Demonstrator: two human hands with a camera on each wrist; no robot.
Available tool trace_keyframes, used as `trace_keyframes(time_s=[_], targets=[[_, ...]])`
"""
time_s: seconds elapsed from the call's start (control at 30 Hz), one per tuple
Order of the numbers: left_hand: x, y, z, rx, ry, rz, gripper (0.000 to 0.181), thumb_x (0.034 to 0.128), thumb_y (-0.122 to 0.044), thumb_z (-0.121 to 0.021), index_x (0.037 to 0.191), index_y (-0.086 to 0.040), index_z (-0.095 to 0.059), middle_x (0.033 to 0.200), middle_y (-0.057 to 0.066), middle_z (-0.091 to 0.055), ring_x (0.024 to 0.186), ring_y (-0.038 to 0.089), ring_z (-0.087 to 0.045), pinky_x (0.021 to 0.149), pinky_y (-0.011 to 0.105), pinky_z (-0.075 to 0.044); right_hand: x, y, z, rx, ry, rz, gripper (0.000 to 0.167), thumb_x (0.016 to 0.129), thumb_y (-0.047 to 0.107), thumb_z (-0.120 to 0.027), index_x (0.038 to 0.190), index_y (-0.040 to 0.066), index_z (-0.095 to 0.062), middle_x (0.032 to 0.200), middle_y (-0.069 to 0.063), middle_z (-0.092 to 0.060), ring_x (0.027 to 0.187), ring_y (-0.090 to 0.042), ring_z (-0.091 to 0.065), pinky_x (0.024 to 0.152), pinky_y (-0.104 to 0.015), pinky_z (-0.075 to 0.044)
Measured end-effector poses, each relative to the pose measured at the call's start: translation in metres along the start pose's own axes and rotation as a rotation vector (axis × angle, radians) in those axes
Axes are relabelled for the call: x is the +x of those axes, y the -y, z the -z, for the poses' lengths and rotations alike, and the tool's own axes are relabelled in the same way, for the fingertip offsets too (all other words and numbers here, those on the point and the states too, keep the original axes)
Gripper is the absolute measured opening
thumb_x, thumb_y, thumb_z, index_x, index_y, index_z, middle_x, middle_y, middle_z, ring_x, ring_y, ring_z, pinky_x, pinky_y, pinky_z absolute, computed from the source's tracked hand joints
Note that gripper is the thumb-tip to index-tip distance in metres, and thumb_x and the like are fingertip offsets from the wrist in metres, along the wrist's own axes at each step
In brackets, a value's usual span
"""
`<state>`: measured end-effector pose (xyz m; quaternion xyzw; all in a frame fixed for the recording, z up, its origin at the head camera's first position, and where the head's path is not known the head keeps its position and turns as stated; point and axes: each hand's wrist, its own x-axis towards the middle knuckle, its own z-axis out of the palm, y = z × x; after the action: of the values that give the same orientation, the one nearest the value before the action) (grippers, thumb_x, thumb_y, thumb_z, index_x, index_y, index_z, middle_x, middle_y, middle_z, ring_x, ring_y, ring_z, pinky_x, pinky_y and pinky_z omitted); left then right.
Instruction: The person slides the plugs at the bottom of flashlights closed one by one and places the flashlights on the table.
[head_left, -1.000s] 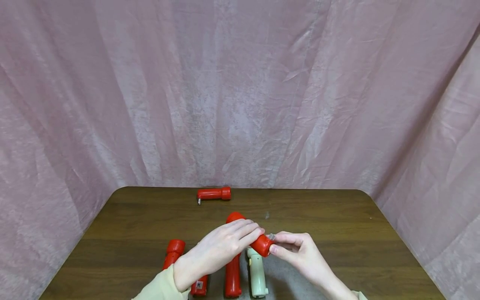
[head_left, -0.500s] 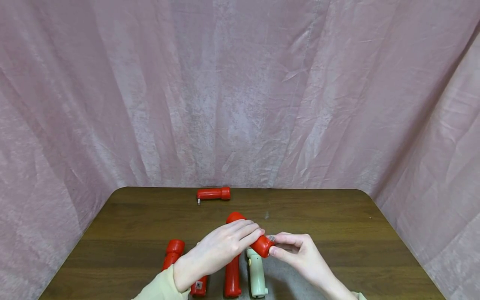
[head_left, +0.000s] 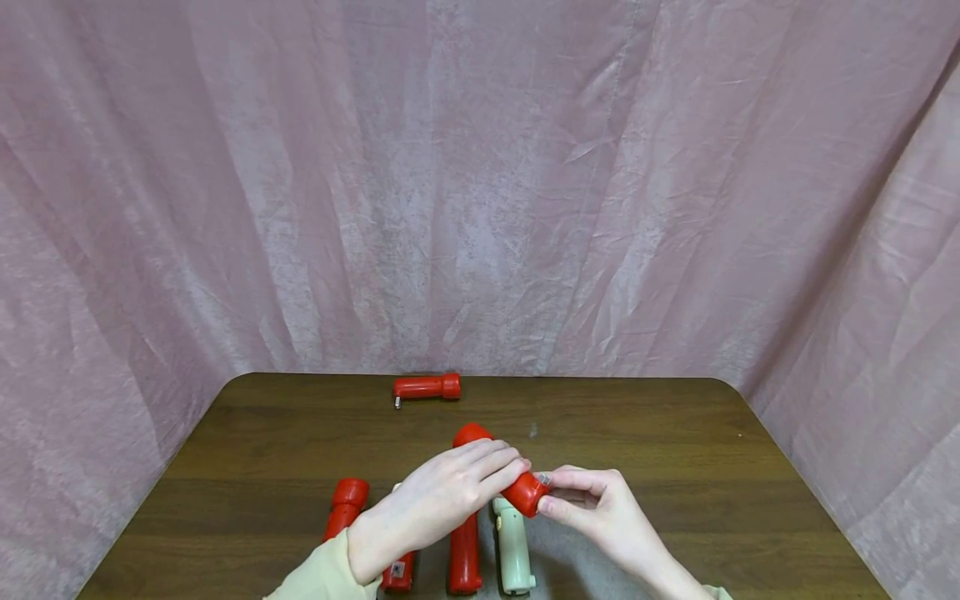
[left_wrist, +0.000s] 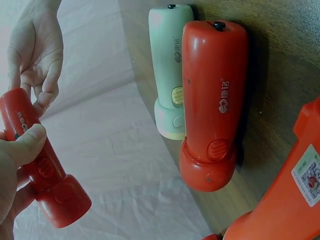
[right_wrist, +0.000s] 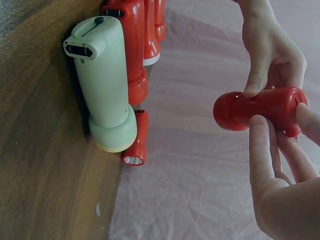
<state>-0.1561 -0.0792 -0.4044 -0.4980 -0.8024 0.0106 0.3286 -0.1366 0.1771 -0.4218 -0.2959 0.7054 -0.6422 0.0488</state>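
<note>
My left hand [head_left: 453, 487] grips a red flashlight [head_left: 527, 493] from above, holding it tilted over the table. Its wide head points away to the left and its tail faces my right hand [head_left: 603, 508]. A small metal plug [head_left: 543, 478] sticks out at that tail. In the right wrist view, the thumb of my right hand [right_wrist: 287, 185] presses on the tail of the red flashlight [right_wrist: 270, 107], while its fingers lie along and under the body. My left fingers [left_wrist: 20, 150] wrap the flashlight [left_wrist: 42, 160] in the left wrist view.
Below my hands lie a pale green flashlight [head_left: 513, 546] and a red one [head_left: 464, 554]. Another red flashlight with a sticker [head_left: 398, 573] is partly hidden by my left arm. One more red flashlight [head_left: 348, 502] lies left, and another [head_left: 426, 387] lies at the table's far edge.
The metal plug at the tail shows less than before, lying lower beside my right fingertips. Both hands and the flashlight stay nearly in place.
</note>
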Motion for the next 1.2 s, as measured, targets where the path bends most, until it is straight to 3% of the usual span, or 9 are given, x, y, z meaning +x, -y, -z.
trace_keyframes(time_s=[1.2], targets=[[0.0025, -0.0035, -0.0024, -0.007, -0.013, -0.012, 0.044, 0.0903, -0.008, -0.075, 0.132, -0.014, -0.064, 0.126, -0.007, -0.068, 0.121, 0.011, -0.066, 0.113, 0.023, -0.051, -0.0049, -0.0005, -0.0027, 0.014, -0.010, -0.044, 0.031, 0.094, -0.001, -0.073, 0.121, -0.015, -0.069, 0.112, 0.020, -0.076, 0.097, -0.005, -0.078, 0.086, -0.022, -0.064]])
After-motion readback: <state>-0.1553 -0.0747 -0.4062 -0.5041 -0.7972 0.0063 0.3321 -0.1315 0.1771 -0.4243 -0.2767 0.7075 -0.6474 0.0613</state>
